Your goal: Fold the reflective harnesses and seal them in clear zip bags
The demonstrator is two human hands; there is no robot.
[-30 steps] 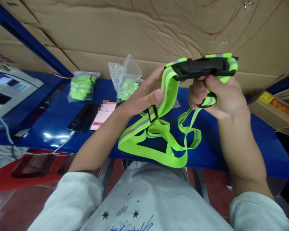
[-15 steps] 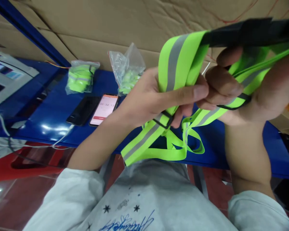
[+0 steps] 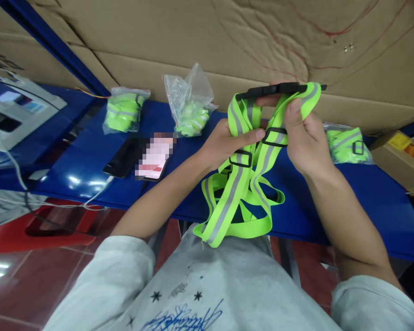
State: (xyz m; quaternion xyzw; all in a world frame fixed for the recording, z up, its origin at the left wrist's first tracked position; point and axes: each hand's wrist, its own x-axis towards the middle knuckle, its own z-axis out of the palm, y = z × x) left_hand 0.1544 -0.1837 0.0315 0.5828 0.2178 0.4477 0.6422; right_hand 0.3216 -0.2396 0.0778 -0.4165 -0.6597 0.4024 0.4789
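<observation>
Between my two hands hangs a neon-green reflective harness (image 3: pixel 224 209) with grey stripes, its lower loops drooping over the table edge toward my shirt. My left hand (image 3: pixel 224 142) is closed around its left strap, thumb across the front, just above a black slider buckle (image 3: pixel 240 158). My right hand (image 3: pixel 307 138) pinches the right strap near the top, beside a second black slider (image 3: pixel 275 136). A black side-release buckle (image 3: pixel 279 88) spans the top between the straps and looks fastened. Some fingers of both hands are hidden behind the webbing.
On the blue table (image 3: pixel 79 161) lie a bagged green harness (image 3: pixel 123 112), an upright open-looking plastic bag (image 3: pixel 193 110) with green webbing, and another bagged one (image 3: pixel 350 145). A dark phone (image 3: pixel 120 158) and a lit phone (image 3: pixel 155 158) lie left. A cardboard box (image 3: pixel 400 156) stands right.
Both hands have moved away from my face, toward the table, with the harness. The black buckle at the top now shows whole, and the bagged harness at right has come into view.
</observation>
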